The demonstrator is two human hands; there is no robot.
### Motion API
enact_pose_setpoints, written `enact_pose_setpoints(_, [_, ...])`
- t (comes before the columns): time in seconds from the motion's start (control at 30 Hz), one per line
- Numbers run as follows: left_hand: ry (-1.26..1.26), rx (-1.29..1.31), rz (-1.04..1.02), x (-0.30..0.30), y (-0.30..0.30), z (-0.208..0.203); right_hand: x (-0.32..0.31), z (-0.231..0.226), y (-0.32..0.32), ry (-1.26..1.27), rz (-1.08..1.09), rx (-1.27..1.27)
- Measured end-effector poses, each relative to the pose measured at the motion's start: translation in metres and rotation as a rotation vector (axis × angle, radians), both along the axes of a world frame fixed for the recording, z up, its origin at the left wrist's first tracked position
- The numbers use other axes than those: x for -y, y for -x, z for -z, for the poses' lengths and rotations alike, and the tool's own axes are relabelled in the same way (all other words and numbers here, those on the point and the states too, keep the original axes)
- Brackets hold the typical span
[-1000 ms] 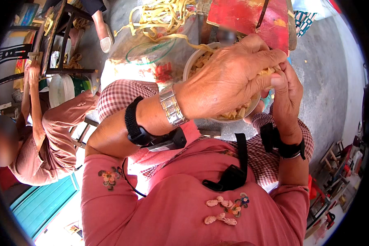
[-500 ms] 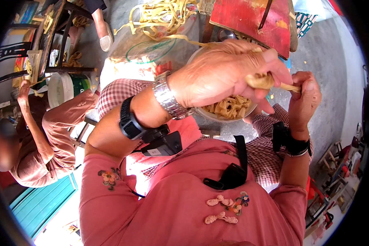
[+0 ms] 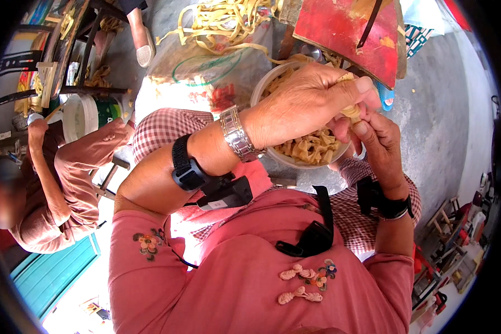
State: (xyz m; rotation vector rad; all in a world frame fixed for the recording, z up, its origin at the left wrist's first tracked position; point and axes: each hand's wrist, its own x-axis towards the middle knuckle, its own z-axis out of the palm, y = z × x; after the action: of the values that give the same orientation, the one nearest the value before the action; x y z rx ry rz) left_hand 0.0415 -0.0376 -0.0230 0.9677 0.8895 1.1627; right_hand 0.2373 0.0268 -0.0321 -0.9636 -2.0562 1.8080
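My left hand (image 3: 309,103) reaches over a white round tub (image 3: 257,92), its fingers pinched on a pale yellow folded strip (image 3: 350,111). Close beside it, my right hand (image 3: 383,146) grips the lower end of the same strip between thumb and fingers. What the strip is made of I cannot tell. Under the hands, many tan knotted pieces (image 3: 312,147) fill the tub, partly hidden by my left hand. A long flat yellow strip (image 3: 253,45) runs from a loose pile (image 3: 222,22) at the back toward the tub's rim.
The pile lies on a clear plastic sheet (image 3: 167,83) on the floor. A worn red wooden stool (image 3: 339,36) stands behind the tub. At left sits another person (image 3: 61,195), near a white bucket (image 3: 79,118) and wooden chairs. Shelves with clutter (image 3: 465,239) line the right side.
Both hands have come lower and nearer each other over the tub, the right moving left and down. The strip stretched between them is now gathered at their fingertips.
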Motion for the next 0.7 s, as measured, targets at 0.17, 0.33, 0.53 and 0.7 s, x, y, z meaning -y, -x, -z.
enact_pose_setpoints(0.17, [0.064,-0.226,-0.041,-0.003,-0.002,0.002,0.000,0.003,0.004,-0.294,0.075,-0.110])
enact_pose_setpoints(0.33, [0.261,-0.202,-0.026,-0.010,-0.002,-0.002,-0.004,0.004,0.012,-0.633,0.016,-0.137])
enact_pose_setpoints(0.53, [0.203,-0.210,-0.105,-0.013,-0.004,-0.005,-0.006,0.001,0.013,-0.767,0.010,-0.102])
enact_pose_setpoints(0.7, [0.160,-0.225,-0.063,-0.015,-0.001,-0.008,-0.007,-0.001,0.012,-0.761,0.000,-0.140])
